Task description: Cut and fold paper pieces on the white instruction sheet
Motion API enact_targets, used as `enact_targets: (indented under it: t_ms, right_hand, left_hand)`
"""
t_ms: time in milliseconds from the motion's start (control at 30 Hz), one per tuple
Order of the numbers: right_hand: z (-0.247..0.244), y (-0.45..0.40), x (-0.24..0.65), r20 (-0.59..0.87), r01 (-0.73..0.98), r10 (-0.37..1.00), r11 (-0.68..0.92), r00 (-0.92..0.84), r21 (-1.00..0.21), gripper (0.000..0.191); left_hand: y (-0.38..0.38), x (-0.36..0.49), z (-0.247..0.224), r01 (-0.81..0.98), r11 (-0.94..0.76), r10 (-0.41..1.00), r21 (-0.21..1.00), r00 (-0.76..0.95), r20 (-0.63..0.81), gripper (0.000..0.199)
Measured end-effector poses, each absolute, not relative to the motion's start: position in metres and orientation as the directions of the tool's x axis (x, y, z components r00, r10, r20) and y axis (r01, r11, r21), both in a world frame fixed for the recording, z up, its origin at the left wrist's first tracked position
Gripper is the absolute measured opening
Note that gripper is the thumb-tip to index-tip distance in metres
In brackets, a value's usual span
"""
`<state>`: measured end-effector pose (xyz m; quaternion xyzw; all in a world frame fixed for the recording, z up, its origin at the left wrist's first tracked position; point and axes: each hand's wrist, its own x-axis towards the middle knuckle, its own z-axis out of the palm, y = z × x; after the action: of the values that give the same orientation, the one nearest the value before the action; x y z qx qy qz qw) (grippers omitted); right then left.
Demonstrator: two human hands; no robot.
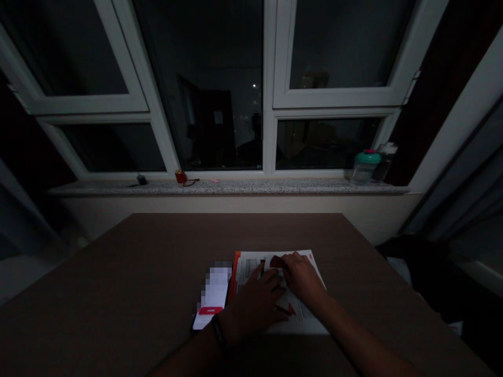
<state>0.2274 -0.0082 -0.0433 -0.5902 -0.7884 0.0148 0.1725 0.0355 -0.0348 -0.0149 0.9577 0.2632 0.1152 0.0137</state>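
Observation:
A white printed booklet point(251, 256) with an orange-red left edge lies on the brown table point(157, 262). My left hand point(259, 298), with a dark band on its wrist, rests over the booklet with its fingers spread. My right hand point(301, 272) is on the booklet's upper right part, its fingers closed at a small dark reddish piece point(277, 262). A red pointed shape point(291, 309) shows on the page near my left thumb. Left of the booklet lies a phone point(216, 290) with a lit, partly pixelated screen.
Behind the table runs a speckled windowsill point(243, 186). On it stand a clear bottle with a teal lid point(365, 166), another clear bottle point(385, 159), a small red jar point(181, 176) and a small dark item point(141, 179). Curtains hang at both sides.

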Motion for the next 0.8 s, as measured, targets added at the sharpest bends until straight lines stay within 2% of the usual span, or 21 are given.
enact_targets:
  t_ms: [100, 300, 567, 800]
  right_hand:
    - [-0.0408, -0.0094, 0.2273, 0.255, 0.921, 0.933, 0.312, -0.252, -0.234, 0.025]
    - [-0.0332, -0.0124, 0.2231, 0.26, 0.944, 0.945, 0.254, -0.197, -0.209, 0.021]
    - [-0.0354, -0.0138, 0.2235, 0.272, 0.926, 0.936, 0.292, -0.225, -0.238, 0.027]
    - [-0.0385, -0.0119, 0.2217, 0.273, 0.947, 0.94, 0.259, -0.202, -0.19, 0.024]
  left_hand:
    - [-0.0344, 0.0351, -0.0164, 0.487, -0.871, 0.49, 0.068, 0.847, 0.207, 0.043]
    - [-0.0357, 0.0373, -0.0191, 0.475, -0.877, 0.478, 0.067, 0.853, 0.212, 0.048]
    - [-0.0363, 0.0397, -0.0162, 0.472, -0.88, 0.474, 0.062, 0.858, 0.198, 0.048]
    - [-0.0351, 0.0383, -0.0219, 0.468, -0.88, 0.473, 0.077, 0.857, 0.205, 0.05]
